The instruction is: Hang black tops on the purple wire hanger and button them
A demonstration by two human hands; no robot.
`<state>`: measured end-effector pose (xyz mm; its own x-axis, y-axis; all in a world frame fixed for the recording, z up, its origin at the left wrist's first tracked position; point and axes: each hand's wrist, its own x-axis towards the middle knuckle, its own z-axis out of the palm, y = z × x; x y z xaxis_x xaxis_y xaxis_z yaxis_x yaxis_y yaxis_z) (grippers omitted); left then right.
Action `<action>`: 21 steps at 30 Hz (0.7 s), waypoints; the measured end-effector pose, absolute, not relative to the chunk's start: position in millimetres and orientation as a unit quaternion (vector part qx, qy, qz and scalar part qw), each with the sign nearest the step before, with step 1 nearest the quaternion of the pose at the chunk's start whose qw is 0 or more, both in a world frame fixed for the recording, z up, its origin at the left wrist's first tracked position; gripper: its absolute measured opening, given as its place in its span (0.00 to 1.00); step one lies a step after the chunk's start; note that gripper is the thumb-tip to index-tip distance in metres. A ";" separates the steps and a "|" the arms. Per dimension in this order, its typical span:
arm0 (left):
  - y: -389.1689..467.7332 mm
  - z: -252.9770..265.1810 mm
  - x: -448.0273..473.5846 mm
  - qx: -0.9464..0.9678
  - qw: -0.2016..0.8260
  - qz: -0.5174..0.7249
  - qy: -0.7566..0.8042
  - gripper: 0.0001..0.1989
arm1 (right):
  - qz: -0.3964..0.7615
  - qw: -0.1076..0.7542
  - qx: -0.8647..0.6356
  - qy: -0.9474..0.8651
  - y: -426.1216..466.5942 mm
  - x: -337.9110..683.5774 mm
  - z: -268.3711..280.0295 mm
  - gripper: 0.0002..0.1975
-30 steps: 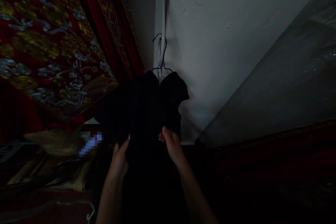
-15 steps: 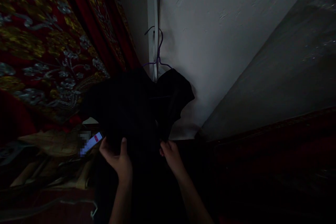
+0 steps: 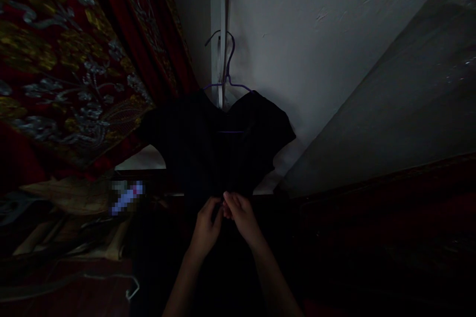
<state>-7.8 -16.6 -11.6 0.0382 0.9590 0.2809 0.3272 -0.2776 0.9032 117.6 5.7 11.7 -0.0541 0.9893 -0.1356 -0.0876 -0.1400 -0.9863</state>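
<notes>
A black short-sleeved shirt [image 3: 193, 148] hangs from a thin purple wire hanger [image 3: 229, 79], its neckline wide and V-shaped. Low on the middle of its front, my left hand [image 3: 208, 223] pinches the dark cloth between thumb and fingers. Right beside it, my right hand [image 3: 240, 213] is closed on the cloth too, its fingertips almost meeting those of the left. Darkness hides whatever small part of the front lies between the fingers, and the shirt's lower end blends into black.
The hanger's hook sits at a pale vertical strip [image 3: 222, 5] against a white wall [image 3: 297, 34]. Red cloth with gold and silver embroidery [image 3: 70, 59] fills the upper left. Below it lie a lit phone [image 3: 126, 198], partly blurred out, and brownish bundles [image 3: 67, 198].
My left hand has moved right, from spread open at the shirt's left side to a pinch beside my right hand. The shirt's front now hangs flatter and wider, its two halves drawn together.
</notes>
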 end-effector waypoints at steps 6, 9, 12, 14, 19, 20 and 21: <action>-23.0 -3.2 -1.2 0.640 0.313 0.479 0.513 0.05 | 0.581 0.479 -0.470 -0.461 2.3 122.9 24.7 0.21; -23.0 -5.7 0.8 0.629 0.303 0.485 0.527 0.06 | 0.622 0.462 -0.475 -0.417 0.8 125.8 30.3 0.17; -20.7 -7.5 3.1 0.621 0.299 0.490 0.534 0.06 | 0.661 0.461 -0.475 -0.353 6.1 127.3 37.5 0.15; -18.4 -9.2 5.9 0.622 0.292 0.487 0.539 0.06 | 0.662 0.483 -0.467 -0.332 18.3 127.9 50.0 0.14; -11.4 -21.6 18.6 0.624 0.288 0.469 0.556 0.05 | 0.600 0.576 -0.414 -0.370 78.5 131.5 126.9 0.14; -9.5 -24.5 20.8 0.627 0.292 0.463 0.554 0.05 | 0.580 0.594 -0.400 -0.388 90.6 132.5 146.2 0.14; -6.9 -26.8 22.0 0.632 0.297 0.457 0.551 0.05 | 0.558 0.613 -0.388 -0.404 100.6 133.2 164.3 0.13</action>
<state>22.0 -6.9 -26.8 -0.0247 0.9679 0.2502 0.4247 -0.2164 0.8791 133.2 100.6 164.3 0.0521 0.9967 0.0622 -0.3702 0.0771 -0.9258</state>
